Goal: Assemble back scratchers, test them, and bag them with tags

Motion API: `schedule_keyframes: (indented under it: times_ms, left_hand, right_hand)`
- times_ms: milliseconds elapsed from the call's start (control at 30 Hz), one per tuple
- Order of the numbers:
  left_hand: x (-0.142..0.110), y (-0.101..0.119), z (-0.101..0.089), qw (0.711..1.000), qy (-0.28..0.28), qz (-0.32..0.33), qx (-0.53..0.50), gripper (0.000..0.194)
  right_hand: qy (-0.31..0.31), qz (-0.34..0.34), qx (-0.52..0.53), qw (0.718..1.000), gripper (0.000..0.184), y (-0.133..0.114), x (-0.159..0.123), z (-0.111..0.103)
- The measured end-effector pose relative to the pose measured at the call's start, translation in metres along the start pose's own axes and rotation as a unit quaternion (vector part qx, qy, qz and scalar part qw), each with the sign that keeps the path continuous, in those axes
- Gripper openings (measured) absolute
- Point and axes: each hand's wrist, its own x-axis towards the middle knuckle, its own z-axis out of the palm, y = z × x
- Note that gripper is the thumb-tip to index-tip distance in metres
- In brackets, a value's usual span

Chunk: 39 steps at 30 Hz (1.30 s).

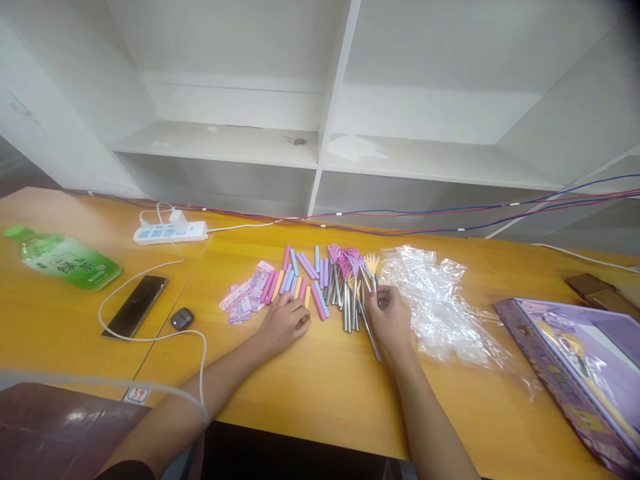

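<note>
On the yellow table point(330, 387) lies a row of pastel handle sleeves point(300, 277) in pink, blue, purple and yellow. Right of them is a bunch of metal back scratchers point(347, 283) with small coloured hand-shaped heads. My left hand point(283, 323) rests on the near ends of the sleeves, fingers curled over one. My right hand point(390, 320) is closed around the shaft of one metal scratcher point(373, 337), which runs back under the palm. A pile of small pink and purple labels point(245, 300) lies left of the sleeves.
A heap of clear plastic bags point(435, 300) lies right of my right hand. A purple display box point(575, 367) sits at the far right. To the left are a black phone point(136, 305) on a white cable, a small black fob point(181, 319), a power strip point(170, 231) and a green bottle point(65, 260).
</note>
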Motion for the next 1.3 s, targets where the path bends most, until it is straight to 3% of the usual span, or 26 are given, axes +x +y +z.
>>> schedule_keyframes:
  times_ms: [100,233,400,600,700,800,900,967,1067,1167,1300]
  left_hand:
    - [0.000,0.002,0.000,1.000,-0.003,0.002,0.001,0.011]
    - [0.002,0.005,0.004,0.998,-0.015,-0.004,0.064,0.022]
    - [0.001,0.008,0.005,0.994,-0.018,-0.013,0.110,0.008]
    - [-0.001,0.013,0.004,0.993,-0.009,-0.051,0.110,0.029]
    - [-0.002,0.014,0.007,0.992,-0.006,-0.060,0.107,0.025]
    - [-0.003,0.013,0.008,0.994,0.007,-0.086,0.064,0.031]
    - [-0.005,0.010,0.002,0.993,0.038,-0.104,-0.035,0.049]
    - [-0.006,0.008,-0.004,0.988,0.060,-0.096,-0.103,0.051]
    - [-0.004,0.007,-0.011,0.981,0.083,-0.067,-0.159,0.040]
    - [-0.002,0.008,-0.014,0.980,0.064,-0.048,-0.180,0.027]
    - [0.000,0.011,-0.015,0.978,0.014,-0.059,-0.202,0.027]
  right_hand:
    - [0.004,-0.002,0.005,1.000,0.023,-0.002,-0.001,0.000]
    - [0.010,-0.006,0.021,1.000,0.025,-0.004,-0.002,0.000]
    - [0.032,-0.017,0.051,0.998,0.029,-0.007,-0.005,0.002]
    - [0.037,-0.025,0.063,0.997,0.027,-0.010,-0.008,0.004]
    - [0.035,-0.029,0.064,0.997,0.027,-0.011,-0.009,0.005]
    - [0.035,-0.034,0.074,0.996,0.026,-0.012,-0.010,0.005]
    - [0.038,-0.032,0.092,0.995,0.026,-0.012,-0.010,0.006]
    - [0.040,-0.026,0.126,0.991,0.030,-0.013,-0.010,0.006]
    - [0.017,0.009,0.253,0.967,0.040,-0.016,-0.010,0.005]
    - [-0.053,0.065,0.407,0.910,0.048,-0.022,-0.008,0.003]
    - [-0.084,0.071,0.520,0.847,0.035,-0.029,-0.005,-0.004]
